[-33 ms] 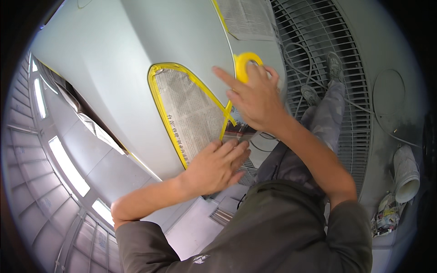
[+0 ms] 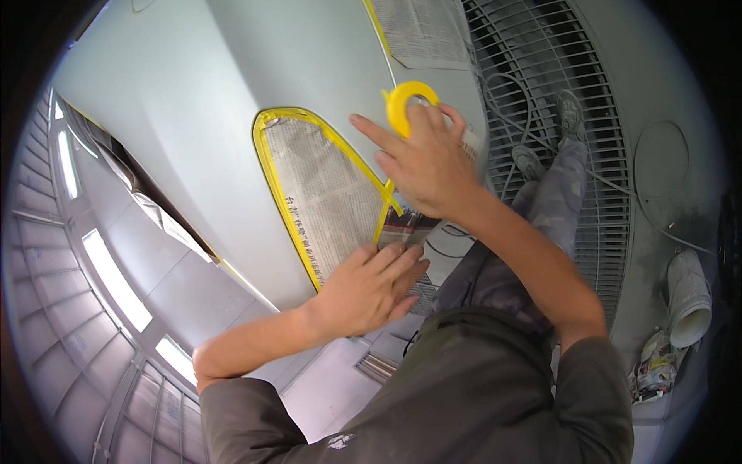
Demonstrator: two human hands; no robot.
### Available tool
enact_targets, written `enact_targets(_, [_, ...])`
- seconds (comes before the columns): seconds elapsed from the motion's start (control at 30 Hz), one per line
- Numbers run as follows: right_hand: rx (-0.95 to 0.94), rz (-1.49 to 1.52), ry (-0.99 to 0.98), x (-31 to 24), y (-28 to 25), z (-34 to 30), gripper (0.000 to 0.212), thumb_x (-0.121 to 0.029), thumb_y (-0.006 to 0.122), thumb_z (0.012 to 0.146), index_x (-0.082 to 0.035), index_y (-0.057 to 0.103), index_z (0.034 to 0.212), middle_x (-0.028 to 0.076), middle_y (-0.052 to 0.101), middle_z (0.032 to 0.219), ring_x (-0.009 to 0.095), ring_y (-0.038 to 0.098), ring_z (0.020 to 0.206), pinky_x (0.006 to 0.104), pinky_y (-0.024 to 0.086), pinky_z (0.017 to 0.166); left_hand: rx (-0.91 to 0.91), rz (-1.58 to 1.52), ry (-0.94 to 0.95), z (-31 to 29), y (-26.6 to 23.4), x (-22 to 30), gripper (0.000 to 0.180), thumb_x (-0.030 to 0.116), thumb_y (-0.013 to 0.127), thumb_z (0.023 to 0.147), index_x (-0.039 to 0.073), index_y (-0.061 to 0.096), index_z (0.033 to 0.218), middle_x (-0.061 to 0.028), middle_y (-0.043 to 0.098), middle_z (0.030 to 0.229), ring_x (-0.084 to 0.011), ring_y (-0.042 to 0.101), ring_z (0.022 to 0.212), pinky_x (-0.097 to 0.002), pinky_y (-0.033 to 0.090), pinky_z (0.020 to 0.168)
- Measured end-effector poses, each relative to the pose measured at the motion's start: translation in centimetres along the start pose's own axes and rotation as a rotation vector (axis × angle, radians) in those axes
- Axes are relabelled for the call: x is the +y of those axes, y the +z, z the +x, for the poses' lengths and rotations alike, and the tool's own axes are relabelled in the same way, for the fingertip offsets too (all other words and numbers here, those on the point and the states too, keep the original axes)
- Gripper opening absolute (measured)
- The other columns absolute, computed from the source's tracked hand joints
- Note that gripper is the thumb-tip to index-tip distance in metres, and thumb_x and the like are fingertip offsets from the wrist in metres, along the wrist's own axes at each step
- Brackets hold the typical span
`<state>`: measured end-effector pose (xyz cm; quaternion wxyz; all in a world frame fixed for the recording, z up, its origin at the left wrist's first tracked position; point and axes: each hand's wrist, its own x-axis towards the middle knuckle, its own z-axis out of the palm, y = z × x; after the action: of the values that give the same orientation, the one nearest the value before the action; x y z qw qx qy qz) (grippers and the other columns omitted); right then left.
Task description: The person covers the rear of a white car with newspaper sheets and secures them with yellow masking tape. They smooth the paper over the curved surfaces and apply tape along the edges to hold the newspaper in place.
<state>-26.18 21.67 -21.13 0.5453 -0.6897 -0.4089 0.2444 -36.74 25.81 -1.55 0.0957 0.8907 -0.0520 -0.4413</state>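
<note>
My right hand (image 2: 437,166) holds a roll of yellow masking tape (image 2: 399,110) over a pale grey, smooth body panel (image 2: 178,139). Its index finger is stretched out to the left, and a short loose tape end sticks out from the roll. My left hand (image 2: 367,288) lies with fingers extended on the lower part of a newspaper sheet (image 2: 321,174). Yellow tape (image 2: 268,185) edges that sheet in a rounded outline, and two strips cross at its right side. Below the crossing, a darker printed piece of paper (image 2: 406,224) shows between my hands.
Another taped newspaper sheet (image 2: 423,35) covers the panel at top right. My feet stand on a metal floor grating (image 2: 607,170), where a thin hose (image 2: 525,97) lies looped. A whitish bucket (image 2: 688,298) lies at far right beside crumpled paper (image 2: 655,371).
My right hand has shifted slightly left and up with the tape roll. The left hand stays almost in place on the newspaper.
</note>
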Motion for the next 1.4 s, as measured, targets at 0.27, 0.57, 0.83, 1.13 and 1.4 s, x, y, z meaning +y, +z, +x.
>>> enact_targets(0.27, [-0.072, -0.073, -0.125, -1.3, 3.4, 3.9, 0.048, -0.033, 0.064, 0.102, -0.037, 0.060, 0.150, 0.012, 0.049, 0.116, 0.031, 0.042, 0.120, 0.0589, 0.022, 0.113, 0.028, -0.229, -0.109, -1.9, 0.3, 1.2, 0.051, 0.038, 0.067, 0.096, 0.009, 0.066, 0.139, -0.0067, 0.060, 0.137, -0.0217, 0.055, 0.124, -0.0370, 0.044, 0.097])
enact_targets(0.57, [-0.093, 0.138, -0.150, -1.3, 3.0, 6.7, 0.046, -0.026, 0.060, 0.100, -0.033, 0.069, 0.144, 0.009, 0.041, 0.102, 0.028, 0.040, 0.107, 0.0557, 0.018, 0.110, 0.236, -0.266, -0.074, -2.5, -0.5, -0.6, 0.052, 0.029, 0.073, 0.084, 0.009, 0.071, 0.133, -0.0030, 0.065, 0.124, -0.0193, 0.061, 0.112, -0.0324, 0.046, 0.091])
enact_targets(0.83, [-0.013, 0.160, -0.261, -3.4, 2.9, 8.5, 0.044, -0.032, 0.061, 0.101, -0.032, 0.069, 0.144, 0.009, 0.045, 0.107, 0.028, 0.039, 0.114, 0.0563, 0.016, 0.110, 0.414, -0.240, -0.082, -3.6, -1.0, -1.4, 0.045, 0.024, 0.072, 0.081, 0.010, 0.077, 0.123, -0.0015, 0.069, 0.118, -0.0183, 0.064, 0.103, -0.0314, 0.047, 0.085])
enact_targets(1.13, [-0.036, 0.077, -0.231, -1.7, 2.5, 7.2, 0.038, -0.036, 0.061, 0.102, -0.033, 0.073, 0.138, 0.011, 0.051, 0.119, 0.030, 0.043, 0.122, 0.0604, 0.018, 0.114, 0.542, -0.213, -0.050, -4.0, -0.4, -0.7, 0.043, 0.021, 0.073, 0.076, 0.011, 0.079, 0.117, -0.0006, 0.071, 0.109, -0.0172, 0.066, 0.094, -0.0301, 0.046, 0.079])
enact_targets(1.4, [-0.138, -0.084, -0.123, 0.0, 1.0, -5.4, 0.037, -0.035, 0.063, 0.099, -0.030, 0.074, 0.134, 0.008, 0.054, 0.125, 0.029, 0.045, 0.125, 0.0623, 0.024, 0.112, 0.536, -0.184, -0.011, -3.8, 1.3, 1.7, 0.040, 0.021, 0.074, 0.076, 0.011, 0.080, 0.115, 0.0000, 0.072, 0.106, -0.0158, 0.066, 0.091, -0.0299, 0.045, 0.075])
